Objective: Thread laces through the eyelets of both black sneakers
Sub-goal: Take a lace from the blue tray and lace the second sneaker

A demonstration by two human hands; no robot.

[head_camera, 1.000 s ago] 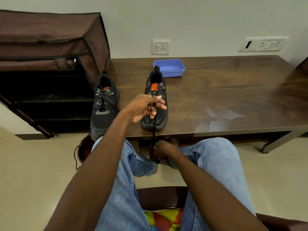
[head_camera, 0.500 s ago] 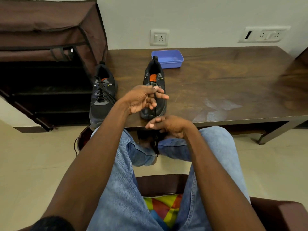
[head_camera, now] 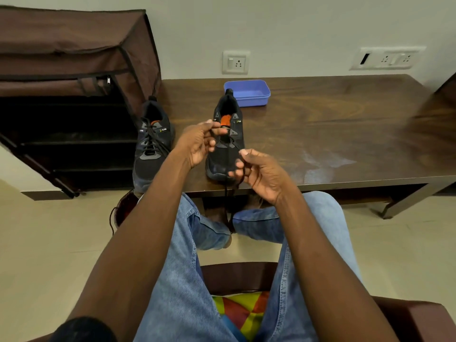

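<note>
Two black sneakers stand toe-forward on a dark wooden table (head_camera: 320, 124). One, the laced sneaker (head_camera: 152, 144), sits at the left edge; the other sneaker (head_camera: 225, 141), with an orange tongue, is mostly unlaced, and its black lace (head_camera: 226, 193) hangs over the table's front edge. A blue tray (head_camera: 249, 92) sits just behind it, a brown fabric shoe rack (head_camera: 74, 70) stands to the left, and wall sockets are above. The left hand (head_camera: 197, 144) pinches the lace near the tongue; the right hand (head_camera: 259, 169) grips it over the toe, fingers curled.
</note>
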